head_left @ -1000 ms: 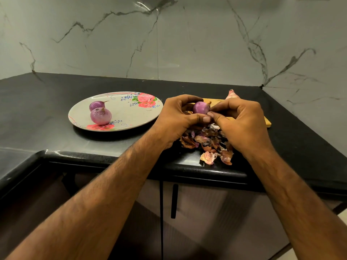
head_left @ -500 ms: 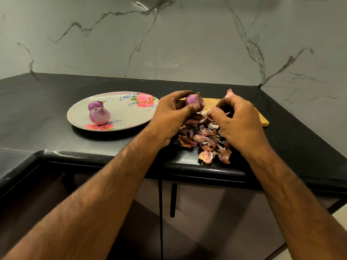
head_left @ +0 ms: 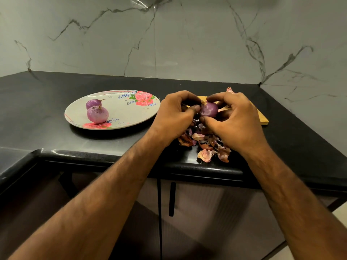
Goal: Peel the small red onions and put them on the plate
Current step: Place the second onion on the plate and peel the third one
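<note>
A small purple-red onion (head_left: 209, 109) is held between both hands above the counter. My left hand (head_left: 174, 117) grips it from the left with thumb and curled fingers. My right hand (head_left: 234, 119) pinches it from the right and above. Left of the hands sits a floral plate (head_left: 127, 113) with two peeled onions, the nearer one (head_left: 97, 114) in front of the farther one (head_left: 93, 103). A heap of dry onion skins (head_left: 204, 145) lies on the counter under the hands.
A wooden cutting board (head_left: 262, 117) lies behind my right hand, with a skin scrap (head_left: 230, 89) at its far edge. The black counter (head_left: 47, 102) ends in a rounded front edge just below the peels. Marble walls close the back and right.
My left hand had lifted the onion away to the left while the right dropped a skin. Both hands have now closed together on the onion again, near the cutting board.
</note>
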